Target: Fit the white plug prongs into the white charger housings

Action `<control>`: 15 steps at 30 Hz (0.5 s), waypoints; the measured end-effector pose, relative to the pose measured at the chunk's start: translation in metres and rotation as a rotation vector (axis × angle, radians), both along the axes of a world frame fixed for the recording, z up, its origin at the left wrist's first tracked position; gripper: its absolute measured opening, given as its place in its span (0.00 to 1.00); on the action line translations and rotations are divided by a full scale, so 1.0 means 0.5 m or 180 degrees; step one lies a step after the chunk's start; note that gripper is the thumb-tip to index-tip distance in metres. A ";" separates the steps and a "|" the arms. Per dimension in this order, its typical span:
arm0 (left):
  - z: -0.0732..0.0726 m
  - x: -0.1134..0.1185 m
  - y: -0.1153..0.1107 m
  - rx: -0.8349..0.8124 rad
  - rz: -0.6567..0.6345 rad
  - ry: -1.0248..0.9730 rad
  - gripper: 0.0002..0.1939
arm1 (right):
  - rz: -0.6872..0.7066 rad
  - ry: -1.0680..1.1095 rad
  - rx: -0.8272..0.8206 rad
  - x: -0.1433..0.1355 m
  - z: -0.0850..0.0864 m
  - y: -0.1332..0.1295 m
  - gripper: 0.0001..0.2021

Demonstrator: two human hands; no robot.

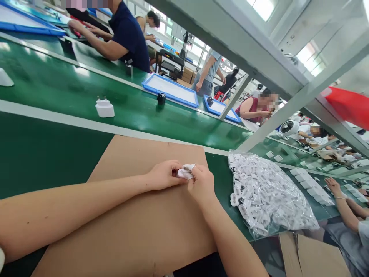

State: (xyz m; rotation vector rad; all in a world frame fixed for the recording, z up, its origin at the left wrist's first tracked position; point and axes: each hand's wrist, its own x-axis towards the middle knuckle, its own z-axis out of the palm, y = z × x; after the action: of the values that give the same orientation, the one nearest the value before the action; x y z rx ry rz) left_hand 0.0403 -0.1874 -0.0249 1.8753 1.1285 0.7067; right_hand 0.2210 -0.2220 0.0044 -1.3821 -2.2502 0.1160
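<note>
Both of my hands meet above a sheet of brown cardboard (pixel 161 227) on the green bench. My left hand (pixel 161 176) is closed, with its thumb and fingers pinching one end of a small white plastic part (pixel 183 174). From the other side my right hand (pixel 204 184) grips the same part, its fingers curled. White material, perhaps a finger cover, shows at the right fingertips. The fingers hide much of the part, so its exact kind cannot be made out. To the right of my hands lies a clear bag (pixel 271 192) full of white plastic housings.
A white two-pin charger (pixel 105 108) stands on the green conveyor (pixel 138 115) ahead, near a black plug (pixel 161 99). Blue-rimmed trays (pixel 170 90) line its far side. A slanting metal frame (pixel 245 46) crosses above. A co-worker's hand (pixel 334 187) is at far right, by rows of white parts (pixel 311 186).
</note>
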 end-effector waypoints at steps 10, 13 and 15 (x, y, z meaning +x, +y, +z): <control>-0.011 0.009 0.027 0.0287 0.0081 -0.0009 0.21 | -0.0206 0.1123 -0.0078 0.006 -0.010 -0.010 0.28; 0.024 -0.005 0.102 0.0443 0.0659 0.0321 0.23 | -0.0320 0.1661 -0.0044 0.011 -0.028 0.010 0.28; 0.056 -0.027 0.156 0.0581 0.1155 0.0760 0.23 | -0.0300 0.1928 -0.0132 0.014 -0.040 0.026 0.25</control>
State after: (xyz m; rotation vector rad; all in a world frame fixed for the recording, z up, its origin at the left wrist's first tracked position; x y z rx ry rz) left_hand 0.0269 -0.1095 0.0030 1.9660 1.6323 0.8228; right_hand 0.2281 -0.2090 -0.0156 -1.2572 -1.6851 0.4824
